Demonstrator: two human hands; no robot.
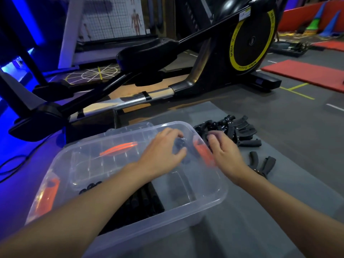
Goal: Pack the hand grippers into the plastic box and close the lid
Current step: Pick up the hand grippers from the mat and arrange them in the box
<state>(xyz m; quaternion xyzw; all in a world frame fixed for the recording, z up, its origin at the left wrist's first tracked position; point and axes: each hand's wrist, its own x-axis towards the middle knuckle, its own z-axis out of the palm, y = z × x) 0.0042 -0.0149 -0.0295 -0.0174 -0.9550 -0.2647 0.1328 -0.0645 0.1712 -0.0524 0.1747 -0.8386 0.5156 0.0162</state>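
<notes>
A clear plastic box (210, 202) with orange latches stands on a grey mat, its clear lid (96, 159) leaning behind it at the left. My left hand (163, 153) is inside the box near its far right corner, fingers curled round a black hand gripper (179, 144). My right hand (224, 149) reaches over the box's right rim to a pile of black hand grippers (234, 127), fingers bent over it; whether it holds one is hidden. Several grippers (147, 202) lie packed in the box under my left forearm. One more gripper (262, 162) lies alone on the mat.
A black elliptical trainer (186, 58) with a yellow-ringed flywheel stands just beyond the mat (279, 183). Red mats (305, 73) lie on the floor at the right. A black cable (13, 164) runs across the floor at the left.
</notes>
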